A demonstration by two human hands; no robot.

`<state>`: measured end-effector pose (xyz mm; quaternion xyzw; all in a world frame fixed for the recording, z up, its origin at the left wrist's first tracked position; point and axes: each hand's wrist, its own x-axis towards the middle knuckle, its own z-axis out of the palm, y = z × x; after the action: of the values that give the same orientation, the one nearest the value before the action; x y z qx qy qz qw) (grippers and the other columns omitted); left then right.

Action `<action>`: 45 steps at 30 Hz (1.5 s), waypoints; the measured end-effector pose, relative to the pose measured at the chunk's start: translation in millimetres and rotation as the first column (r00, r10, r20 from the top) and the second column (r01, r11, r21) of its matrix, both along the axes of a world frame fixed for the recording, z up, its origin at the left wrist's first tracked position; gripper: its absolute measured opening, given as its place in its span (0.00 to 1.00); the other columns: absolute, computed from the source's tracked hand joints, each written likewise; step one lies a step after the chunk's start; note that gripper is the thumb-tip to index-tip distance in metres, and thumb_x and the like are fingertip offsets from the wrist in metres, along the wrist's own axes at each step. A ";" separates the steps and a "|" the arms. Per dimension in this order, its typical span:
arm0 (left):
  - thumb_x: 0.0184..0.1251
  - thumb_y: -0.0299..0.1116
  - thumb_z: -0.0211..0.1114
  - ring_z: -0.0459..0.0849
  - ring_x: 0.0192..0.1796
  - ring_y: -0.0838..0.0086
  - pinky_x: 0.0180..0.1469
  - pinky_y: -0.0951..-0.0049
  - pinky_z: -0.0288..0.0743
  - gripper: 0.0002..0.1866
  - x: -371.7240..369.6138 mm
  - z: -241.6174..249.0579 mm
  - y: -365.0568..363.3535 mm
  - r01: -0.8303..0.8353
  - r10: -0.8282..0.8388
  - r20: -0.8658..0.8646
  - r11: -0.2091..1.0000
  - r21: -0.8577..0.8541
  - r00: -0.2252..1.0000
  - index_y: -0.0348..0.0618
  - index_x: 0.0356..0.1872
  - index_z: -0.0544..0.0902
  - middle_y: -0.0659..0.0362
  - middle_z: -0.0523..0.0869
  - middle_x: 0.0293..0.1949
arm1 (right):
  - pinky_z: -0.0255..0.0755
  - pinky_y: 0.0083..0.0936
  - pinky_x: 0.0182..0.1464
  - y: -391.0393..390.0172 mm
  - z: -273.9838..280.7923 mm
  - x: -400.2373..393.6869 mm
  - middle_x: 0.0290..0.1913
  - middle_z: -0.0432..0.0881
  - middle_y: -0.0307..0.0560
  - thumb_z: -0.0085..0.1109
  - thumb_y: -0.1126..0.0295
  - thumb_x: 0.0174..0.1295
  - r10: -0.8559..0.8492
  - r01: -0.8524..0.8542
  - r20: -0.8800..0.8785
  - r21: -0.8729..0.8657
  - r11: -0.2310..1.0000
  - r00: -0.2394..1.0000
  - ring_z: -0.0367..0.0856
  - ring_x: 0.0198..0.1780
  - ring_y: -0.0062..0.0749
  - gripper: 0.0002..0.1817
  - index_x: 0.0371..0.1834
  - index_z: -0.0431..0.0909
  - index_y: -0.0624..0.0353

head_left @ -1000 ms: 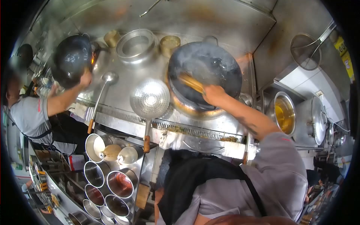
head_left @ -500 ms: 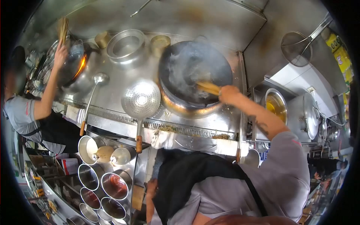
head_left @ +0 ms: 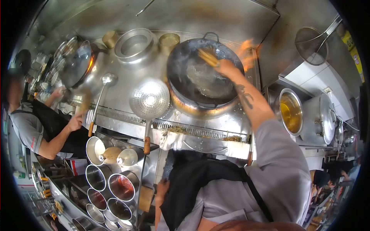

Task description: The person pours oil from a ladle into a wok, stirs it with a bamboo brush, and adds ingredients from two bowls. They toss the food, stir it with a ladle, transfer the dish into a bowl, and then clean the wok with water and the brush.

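My right hand [head_left: 226,68] is closed around a bamboo wok brush [head_left: 208,57], its bristle end over the far side of a large black wok [head_left: 185,73]. A shallow pool of cloudy liquid [head_left: 208,81] lies in the wok, which rests on a burner ring with its loop handle at the back. Flames [head_left: 248,56] rise beyond its right rim. Low beside my black apron hangs my left hand [head_left: 162,188]; its fingers are too small and partly hidden to read.
A perforated strainer [head_left: 149,98] and a ladle [head_left: 109,79] lie on the steel range. Sauce pots [head_left: 122,187] stand at lower left. At right are a bowl of yellow oil [head_left: 290,111] and a lidded pot [head_left: 318,119]. A co-worker [head_left: 31,127] stands left, holding a blurred brush.
My right hand moved up and left with the brush to the wok's far side. Steam thinned, liquid shows, and flames appeared at right. The co-worker's raised brush came down.
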<state>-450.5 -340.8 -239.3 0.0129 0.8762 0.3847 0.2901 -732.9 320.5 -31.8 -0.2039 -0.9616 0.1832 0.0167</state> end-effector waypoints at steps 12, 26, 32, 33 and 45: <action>0.63 0.42 0.60 0.85 0.44 0.51 0.47 0.61 0.75 0.23 1.7 5.8 -0.4 0.040 -0.033 0.122 0.997 -0.058 0.992 0.34 0.53 0.78 0.40 0.85 0.41 | 0.79 0.41 0.45 -7.9 78.2 140.7 0.39 0.85 0.57 0.64 0.58 0.52 0.005 -0.174 0.521 0.276 0.945 0.854 0.85 0.43 0.49 0.18 0.41 0.84 0.57; 0.64 0.39 0.63 0.86 0.39 0.61 0.43 0.66 0.77 0.20 -26.0 20.9 24.3 -0.144 0.134 0.068 0.973 0.179 0.989 0.34 0.51 0.80 0.45 0.87 0.40 | 0.78 0.45 0.45 -31.7 3.3 -4.7 0.35 0.84 0.62 0.55 0.66 0.56 0.025 -0.003 -0.179 0.120 0.993 0.984 0.84 0.39 0.54 0.14 0.42 0.81 0.60; 0.63 0.39 0.64 0.87 0.40 0.59 0.42 0.63 0.77 0.19 -1.5 31.4 6.8 -0.071 0.069 0.021 0.993 0.097 0.997 0.31 0.47 0.80 0.43 0.86 0.36 | 0.76 0.48 0.45 -122.1 26.5 83.3 0.37 0.84 0.61 0.58 0.59 0.58 0.352 -0.358 0.073 0.093 0.929 0.933 0.83 0.40 0.58 0.22 0.53 0.78 0.58; 0.63 0.39 0.63 0.87 0.40 0.58 0.42 0.63 0.76 0.19 6.2 26.0 2.1 -0.134 0.131 0.035 0.985 0.111 0.991 0.30 0.45 0.80 0.42 0.86 0.35 | 0.77 0.48 0.46 -103.4 29.2 96.2 0.39 0.84 0.60 0.58 0.59 0.58 0.332 -0.364 0.213 0.130 0.922 0.919 0.83 0.41 0.58 0.22 0.54 0.77 0.57; 0.64 0.41 0.64 0.86 0.44 0.52 0.47 0.63 0.77 0.24 -39.9 44.9 27.4 -0.011 0.014 -0.017 0.992 0.128 1.000 0.30 0.52 0.78 0.41 0.86 0.41 | 0.77 0.44 0.47 -50.8 47.8 119.4 0.36 0.85 0.59 0.64 0.59 0.50 0.166 -0.202 0.322 0.081 0.976 0.932 0.84 0.42 0.51 0.20 0.44 0.82 0.57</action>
<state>-490.3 -313.5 -194.4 0.0294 0.8522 0.4419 0.2787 -613.5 269.8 16.0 -0.1380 -0.9756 0.0950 -0.1418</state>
